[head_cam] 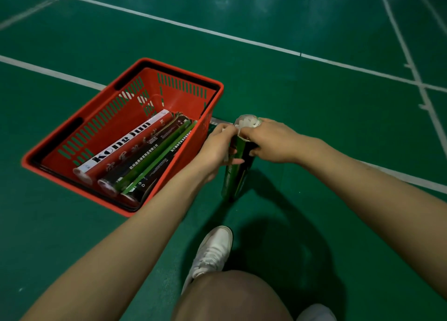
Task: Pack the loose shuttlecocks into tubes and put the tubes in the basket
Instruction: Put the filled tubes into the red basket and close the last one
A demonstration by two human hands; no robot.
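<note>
Both forearms are extending forward to the frame's centre. The left hand [215,149] is gripping the upper part of a dark green tube [235,175], fingers wrapped round its left side. The right hand [273,141] is curling over the tube's mouth, pinching a white shuttlecock [248,122] seated there. The tube is standing nearly upright on the green floor [314,103], just right of the red basket [181,103], which is holding three tubes [135,156].
</note>
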